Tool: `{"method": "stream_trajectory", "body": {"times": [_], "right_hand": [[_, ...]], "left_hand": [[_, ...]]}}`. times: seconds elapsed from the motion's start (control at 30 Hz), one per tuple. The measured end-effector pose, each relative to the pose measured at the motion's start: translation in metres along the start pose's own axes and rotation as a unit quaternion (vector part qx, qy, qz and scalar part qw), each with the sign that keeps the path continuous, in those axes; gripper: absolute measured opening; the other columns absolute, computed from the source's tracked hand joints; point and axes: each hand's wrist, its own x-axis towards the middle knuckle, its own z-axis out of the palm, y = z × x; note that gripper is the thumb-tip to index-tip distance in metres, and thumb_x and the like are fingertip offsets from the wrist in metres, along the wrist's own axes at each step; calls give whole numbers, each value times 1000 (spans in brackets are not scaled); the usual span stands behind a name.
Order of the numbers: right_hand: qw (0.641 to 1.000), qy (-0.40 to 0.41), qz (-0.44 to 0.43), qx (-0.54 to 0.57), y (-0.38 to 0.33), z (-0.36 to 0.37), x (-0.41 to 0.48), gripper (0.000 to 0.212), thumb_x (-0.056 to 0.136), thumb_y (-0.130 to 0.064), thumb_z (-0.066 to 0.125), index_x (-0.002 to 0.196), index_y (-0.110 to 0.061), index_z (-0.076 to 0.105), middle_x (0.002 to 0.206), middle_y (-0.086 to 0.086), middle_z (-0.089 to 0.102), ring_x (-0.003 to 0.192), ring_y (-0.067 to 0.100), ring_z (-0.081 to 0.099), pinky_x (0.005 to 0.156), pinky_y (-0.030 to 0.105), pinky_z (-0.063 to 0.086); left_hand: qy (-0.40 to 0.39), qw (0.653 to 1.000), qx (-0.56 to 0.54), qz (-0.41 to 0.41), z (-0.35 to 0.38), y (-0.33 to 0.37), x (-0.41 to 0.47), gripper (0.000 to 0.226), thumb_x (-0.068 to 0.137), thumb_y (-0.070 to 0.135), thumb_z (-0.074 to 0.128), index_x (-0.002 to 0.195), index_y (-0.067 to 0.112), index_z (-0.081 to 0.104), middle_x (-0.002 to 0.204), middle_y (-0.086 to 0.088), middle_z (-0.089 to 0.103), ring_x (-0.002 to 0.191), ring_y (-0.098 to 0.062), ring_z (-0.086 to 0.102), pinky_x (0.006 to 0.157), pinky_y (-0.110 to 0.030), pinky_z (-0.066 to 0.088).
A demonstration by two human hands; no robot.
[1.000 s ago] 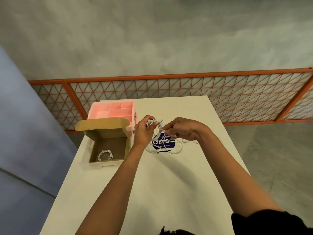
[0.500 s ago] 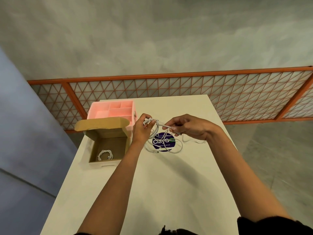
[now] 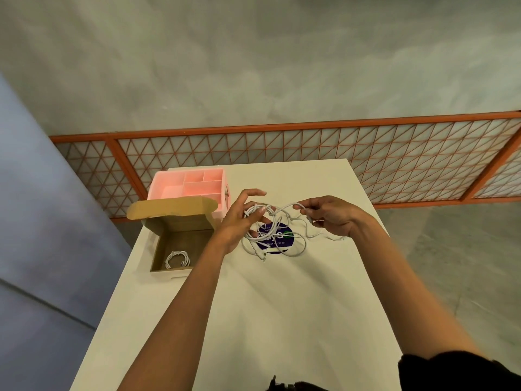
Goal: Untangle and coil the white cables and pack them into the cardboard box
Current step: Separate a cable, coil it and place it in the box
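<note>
White cables [image 3: 262, 239] hang tangled between both hands, trailing onto the desk [image 3: 282, 320] just right of the cardboard box [image 3: 183, 221]. The left hand [image 3: 236, 224] clamps a bunched coil, its upper fingers splayed. The right hand [image 3: 331, 215], its grip closed, pinches one strand.

Softly, evenly lit from overhead; faint blurred arm shadows on the flat white rectangular tabletop [image 3: 282, 320]; wide-angle bowing towards the edges; slightly soft detail throughout

matt cardboard box [image 3: 180, 238], glossy pink plastic organizer [image 3: 191, 184]
</note>
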Motion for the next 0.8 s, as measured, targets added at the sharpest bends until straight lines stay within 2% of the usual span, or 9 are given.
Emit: {"method": "stream_trajectory", "body": {"times": [0.07, 0.13, 0.27, 0.37, 0.43, 0.57, 0.67, 0.73, 0.8], "right_hand": [[1000, 7, -4, 18, 3, -1, 3, 29, 96, 7, 42, 92, -11, 65, 78, 2, 49, 66, 10, 36, 62, 21, 32], [1000, 13, -5, 27, 6, 0, 5, 30, 96, 7, 42, 88, -12, 65, 77, 2, 47, 66, 11, 36, 62, 21, 32], [999, 20, -12, 34, 9, 5, 3, 27, 96, 5, 43, 88, -13, 62, 81, 2, 54, 69, 11, 41, 65, 21, 37], [999, 20, -50, -6, 12, 7, -3, 8, 93, -10, 57, 98, -10, 63, 91, 3, 58, 76, 11, 50, 74, 23, 47], [991, 64, -112, -48, 14, 8, -3, 16, 90, -17, 64, 100, -6, 66, 90, 3, 62, 77, 12, 56, 73, 26, 54], [932, 202, -205, -222, 16, 11, 3, 11, 85, -17, 70, 92, -9, 74, 81, -2, 66, 68, 8, 55, 62, 4, 40], [922, 224, -216, -229, 20, 15, 9, 9, 87, -14, 67, 90, -9, 73, 75, 4, 67, 66, 17, 59, 64, 11, 45], [936, 223, -208, -175, 21, 21, 11, 6, 89, -11, 64, 90, -7, 69, 71, 5, 67, 65, 19, 64, 70, 24, 54], [953, 210, -198, -89, 21, 29, 12, 3, 90, -7, 62, 90, -6, 65, 70, 8, 67, 63, 21, 66, 72, 29, 58]], "left_hand": [[-34, 999, 1, 6, 0, 4, -2, 35, 89, 9, 63, 122, 21, 58, 111, 2, 61, 84, -6, 67, 45, -19, 45], [-44, 999, 6, 4, 2, 6, -1, 30, 84, 3, 67, 111, 17, 65, 106, 4, 65, 82, -5, 67, 45, -19, 47], [1, 998, 49, 34, 6, 6, 5, 13, 82, 5, 71, 92, 13, 69, 99, -2, 67, 80, -14, 66, 43, -20, 47], [37, 997, 61, 43, 6, 6, 8, 8, 82, 6, 71, 88, 11, 68, 97, -7, 64, 80, -18, 66, 48, -24, 54], [43, 996, 61, 52, 7, 6, 9, 7, 82, 4, 70, 87, 9, 67, 94, -8, 64, 77, -16, 65, 54, -27, 57], [38, 995, 65, 62, 8, 5, 9, 9, 80, 4, 72, 85, 9, 66, 85, -3, 67, 74, -12, 68, 62, -32, 60], [29, 995, 56, 71, 12, 7, 9, 9, 80, 6, 72, 83, 12, 65, 85, -4, 67, 77, -14, 68, 67, -33, 59], [25, 995, 52, 82, 15, 9, 9, 10, 81, 7, 72, 82, 13, 64, 84, -4, 68, 78, -12, 66, 71, -29, 58], [26, 993, 58, 99, 18, 11, 11, 12, 81, 8, 73, 81, 16, 64, 85, -3, 67, 81, -11, 64, 77, -26, 54]]}}
